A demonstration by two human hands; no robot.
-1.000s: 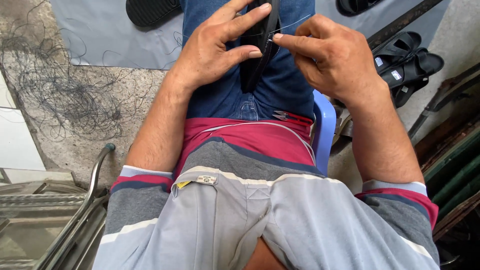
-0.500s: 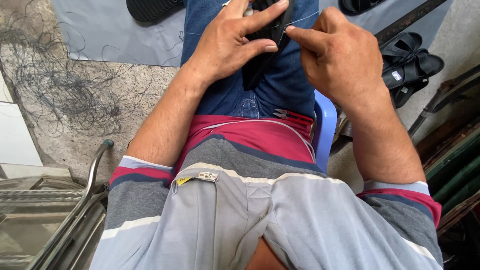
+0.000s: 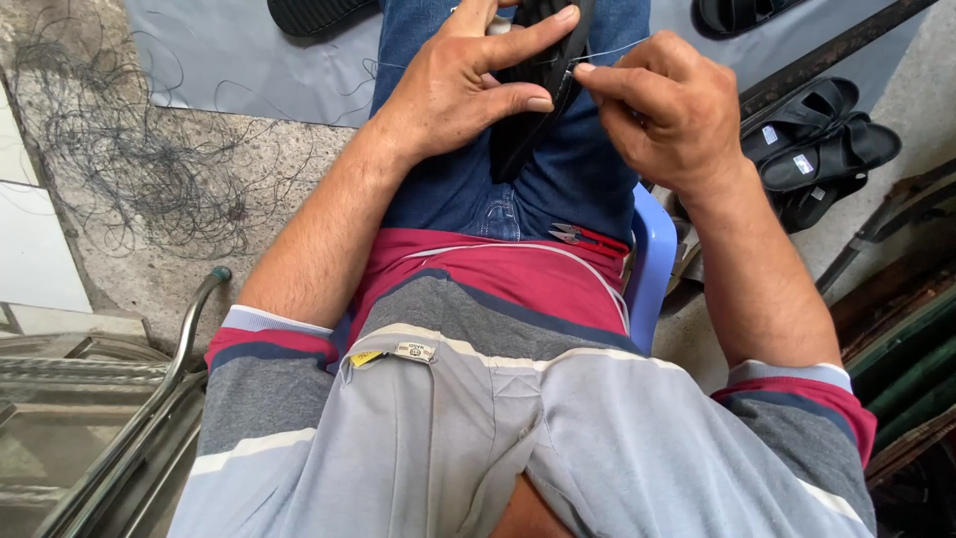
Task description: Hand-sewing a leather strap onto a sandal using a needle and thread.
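Observation:
My left hand grips a black shoe part that rests on my lap, with the thumb and forefinger pressed along its edge. My right hand pinches a thin pale thread right at that edge; the thread runs off to the upper right. I cannot make out a needle. I sit on a blue plastic stool, wearing blue jeans and a grey and red striped shirt.
A tangle of dark thread lies on the concrete floor at left. Black sandals sit at right beside a dark bar, another black sole at top. A metal frame stands at lower left, a grey mat at the top.
Both hands and the shoe part have stayed on my lap; my right hand's fingers have closed in on the thread at the part's edge. The view has shifted slightly.

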